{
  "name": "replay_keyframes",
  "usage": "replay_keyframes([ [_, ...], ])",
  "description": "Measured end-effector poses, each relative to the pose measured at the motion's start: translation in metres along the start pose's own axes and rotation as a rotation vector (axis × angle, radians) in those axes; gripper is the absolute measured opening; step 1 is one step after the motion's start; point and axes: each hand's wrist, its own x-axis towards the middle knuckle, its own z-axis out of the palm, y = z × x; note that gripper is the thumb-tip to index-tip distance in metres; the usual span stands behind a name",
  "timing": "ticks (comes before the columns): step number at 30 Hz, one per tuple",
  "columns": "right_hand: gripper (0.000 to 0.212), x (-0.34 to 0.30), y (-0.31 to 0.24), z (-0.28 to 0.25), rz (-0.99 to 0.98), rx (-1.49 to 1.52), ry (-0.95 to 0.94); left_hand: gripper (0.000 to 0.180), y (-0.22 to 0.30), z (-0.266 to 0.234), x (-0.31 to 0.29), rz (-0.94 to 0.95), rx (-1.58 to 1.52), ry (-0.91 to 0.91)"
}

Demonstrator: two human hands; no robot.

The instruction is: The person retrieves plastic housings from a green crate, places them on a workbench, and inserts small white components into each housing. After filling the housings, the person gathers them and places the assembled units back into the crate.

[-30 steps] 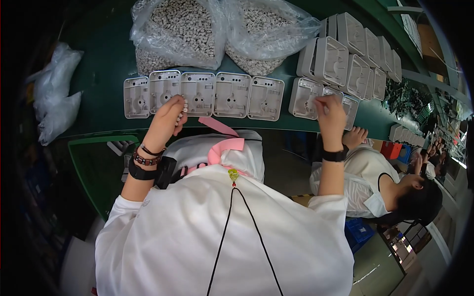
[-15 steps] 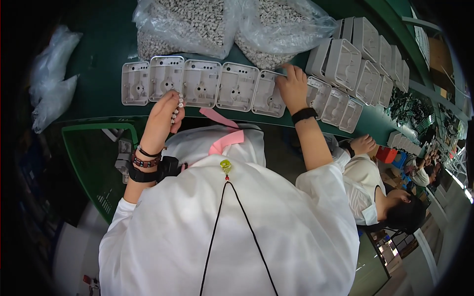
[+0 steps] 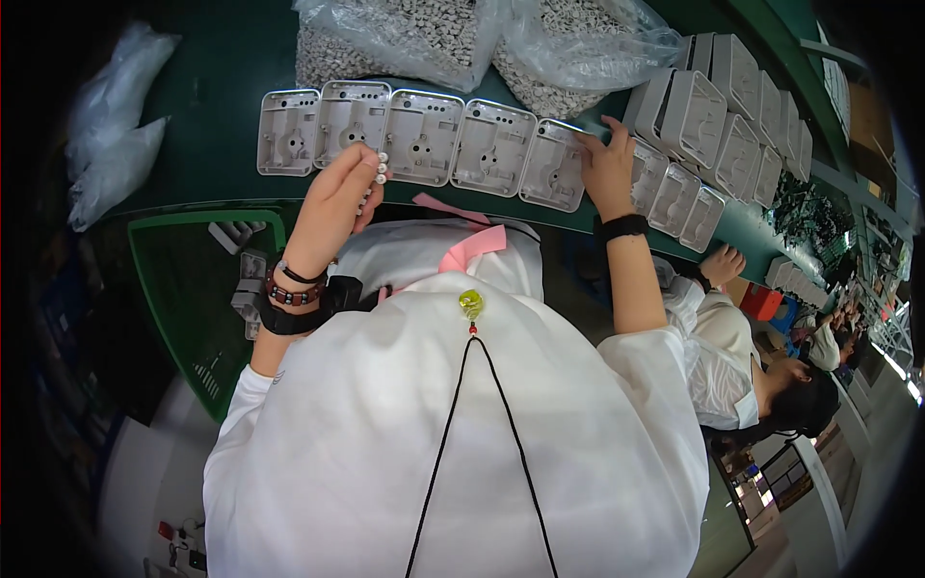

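A row of pale grey plastic housings, open side up, lies along the near part of the green table. My left hand is closed around several small white plastic pieces, which show in a line along its fingers. It hovers at the near edge of the second housing from the left. My right hand is at the far right corner of the fifth housing. Its fingers are apart, with one tip at that housing's rim. Nothing shows between them, though the palm side is hidden.
Clear plastic bags full of small light pieces lie beyond the row. Stacked housings stand at the right. A green crate holding grey parts is below the table at left. A co-worker sits at right.
The whole view has shifted, so the table and housings appear farther right and higher. My right hand's fingers have spread more at the fifth housing's corner. My left hand still holds the white pieces.
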Motion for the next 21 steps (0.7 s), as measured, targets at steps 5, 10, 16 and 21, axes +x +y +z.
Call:
replay_keyframes([
  [5,0.025,-0.007,-0.010,0.005,0.023,-0.099,-0.052,0.018,0.003,0.005,-0.001,0.070,0.057,-0.078],
  [10,0.028,-0.005,-0.018,0.000,0.030,-0.081,-0.049,0.019,0.013,0.009,-0.001,0.109,0.076,-0.049],
  [16,0.026,0.015,-0.121,-0.065,-0.098,0.444,0.075,0.020,0.014,0.013,0.005,0.123,0.083,-0.158],
  [21,0.024,0.013,-0.191,-0.107,-0.090,0.916,-0.090,0.022,0.019,0.016,0.003,0.165,0.138,-0.283],
])
